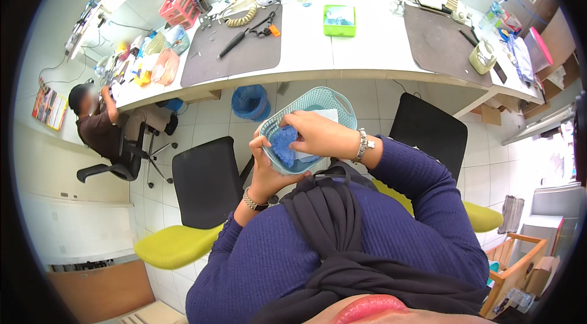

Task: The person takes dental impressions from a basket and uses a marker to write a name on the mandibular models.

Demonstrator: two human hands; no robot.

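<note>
A light blue-green perforated plastic basket is held up in front of my body. My left hand is closed around its left side, fingers over the rim. My right hand reaches into the basket, thumb and fingers pinched on a blue lumpy piece with an uneven surface; its exact kind does not show. White paper lies in the basket, partly hidden under my right hand. Whatever else is in the basket is mostly covered by my hands.
A long white workbench stands ahead, bearing a green tray and a black handpiece. A blue bin sits beneath. Black-and-green chairs flank me. A seated person works at far left.
</note>
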